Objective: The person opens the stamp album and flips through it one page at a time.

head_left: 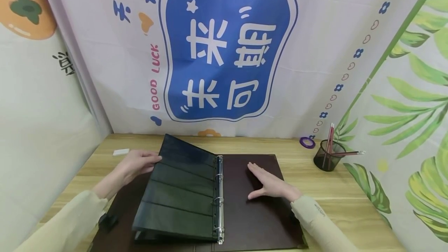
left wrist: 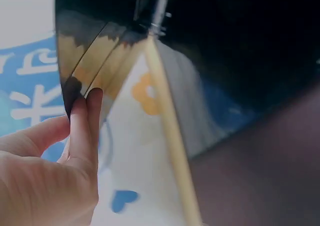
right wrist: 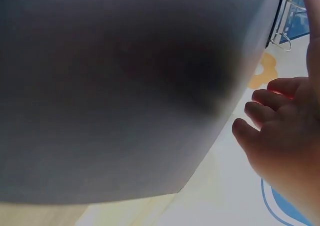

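Observation:
A dark brown ring binder (head_left: 245, 224) lies spread out on the wooden table, with a silver ring spine (head_left: 219, 201) down its middle. Black pocket pages (head_left: 182, 197) are threaded on the rings and stand tilted up on the left side. At their upper outer edge, my left hand (head_left: 138, 162) pinches the pages between thumb and fingers. The left wrist view shows the fingers (left wrist: 80, 131) against the glossy page (left wrist: 102, 50). Over the bare inside of the right cover is my right hand (head_left: 267, 184), fingers straight and thumb spread, holding nothing.
A small white block (head_left: 121, 152) lies behind my left hand. To the back right are a purple ring (head_left: 307, 142) and a black mesh cup (head_left: 327, 160) with several pencils (head_left: 330, 139). Printed cloth (head_left: 105, 69) hangs behind and beside the table (head_left: 353, 197).

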### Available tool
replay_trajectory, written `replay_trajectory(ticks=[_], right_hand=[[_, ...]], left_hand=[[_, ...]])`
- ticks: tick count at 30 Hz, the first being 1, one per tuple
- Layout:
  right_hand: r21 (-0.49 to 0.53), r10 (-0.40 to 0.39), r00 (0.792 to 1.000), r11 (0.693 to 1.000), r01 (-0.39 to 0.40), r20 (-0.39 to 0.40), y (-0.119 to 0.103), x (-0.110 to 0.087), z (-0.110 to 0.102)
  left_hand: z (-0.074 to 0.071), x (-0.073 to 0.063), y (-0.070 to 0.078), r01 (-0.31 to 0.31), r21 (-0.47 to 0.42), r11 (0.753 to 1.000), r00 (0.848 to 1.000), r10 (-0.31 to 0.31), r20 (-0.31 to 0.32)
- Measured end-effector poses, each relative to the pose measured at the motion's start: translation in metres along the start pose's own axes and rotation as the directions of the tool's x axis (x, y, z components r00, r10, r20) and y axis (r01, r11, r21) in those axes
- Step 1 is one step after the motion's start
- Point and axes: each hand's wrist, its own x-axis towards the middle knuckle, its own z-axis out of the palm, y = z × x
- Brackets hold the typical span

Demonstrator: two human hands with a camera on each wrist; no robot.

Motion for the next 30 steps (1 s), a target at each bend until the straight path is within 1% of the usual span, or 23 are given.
replay_trajectory(ticks=[6, 9, 12, 16, 20, 22, 25, 27, 30], right_hand=[[-0.023, 0.025, 0.998, 0.999, -0.023, 0.060, 0.003, 0.000, 0.002], [-0.037, 0.025, 0.997, 0.999, -0.022, 0.074, 0.003, 0.001, 0.003], [-0.034, 0.016, 0.997, 0.999, -0.014, 0.072, 0.003, 0.002, 0.004], [-0.032, 0.018, 0.997, 0.999, -0.016, 0.077, 0.002, 0.003, 0.005], [-0.043, 0.015, 0.997, 0.999, -0.012, 0.070, 0.003, 0.002, 0.005], [-0.049, 0.012, 0.998, 0.999, -0.009, 0.067, 0.004, 0.002, 0.004], [-0.056, 0.010, 0.998, 0.998, -0.006, 0.066, 0.004, 0.002, 0.005], [-0.057, 0.012, 0.998, 0.998, -0.008, 0.068, 0.004, 0.001, 0.004], [-0.057, 0.017, 0.997, 0.998, -0.013, 0.071, 0.003, 0.001, 0.004]], left_hand=[[-0.006, 0.003, -0.038, 0.038, -0.102, 0.994, 0.999, -0.036, 0.014], [-0.007, 0.006, -0.053, 0.049, -0.107, 0.993, 0.999, -0.048, 0.008], [-0.007, 0.009, -0.064, 0.054, -0.063, 0.997, 0.998, -0.055, -0.010], [-0.008, 0.011, -0.073, 0.058, 0.020, 0.998, 0.998, -0.058, -0.033], [-0.007, 0.011, -0.079, 0.049, 0.142, 0.989, 0.996, -0.039, -0.074], [-0.004, 0.011, -0.081, 0.052, 0.220, 0.974, 0.994, -0.029, -0.105], [0.001, 0.012, -0.083, 0.041, 0.351, 0.936, 0.990, 0.010, -0.143], [0.005, 0.014, -0.084, 0.022, 0.427, 0.904, 0.985, 0.053, -0.163], [0.010, 0.015, -0.081, -0.028, 0.538, 0.842, 0.974, 0.143, -0.173]])
